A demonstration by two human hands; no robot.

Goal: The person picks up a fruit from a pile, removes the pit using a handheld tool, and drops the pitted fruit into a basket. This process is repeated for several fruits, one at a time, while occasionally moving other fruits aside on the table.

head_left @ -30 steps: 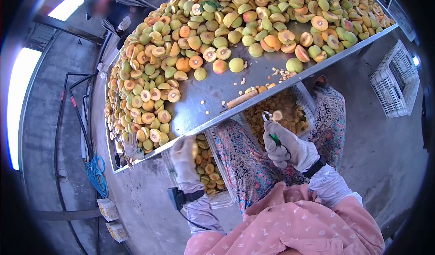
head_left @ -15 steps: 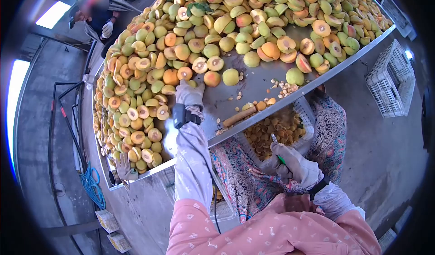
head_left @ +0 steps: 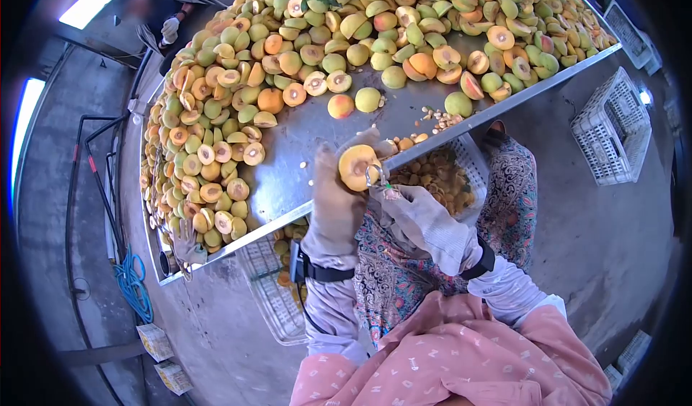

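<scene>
My left hand (head_left: 333, 208), in a pale work glove, holds a halved peach (head_left: 355, 168) with its orange cut face turned up. In my gloved right hand (head_left: 429, 222) is a pitting tool (head_left: 375, 172) with a metal loop; the loop touches the right side of the cut face. Its handle is mostly hidden by my fingers. Both hands are above my lap, just in front of the metal table (head_left: 288, 146). A heap of halved peaches (head_left: 216, 110) covers much of the table. Beyond my hands, a whole-looking peach (head_left: 341, 106) lies beside a green one (head_left: 367, 99).
Under the table edge stands a crate of peach scraps (head_left: 440, 182). Another crate (head_left: 270, 290) holds fruit on the left. Loose pits (head_left: 440, 120) lie near the table rim. A spare glove (head_left: 189, 244) rests at the left corner. A white crate (head_left: 613, 128) stands right; a person's gloved hand (head_left: 170, 29) shows far left.
My left hand has come back from the heap to my lap with a halved peach. My right hand has moved left and up, bringing the pitting tool to the fruit.
</scene>
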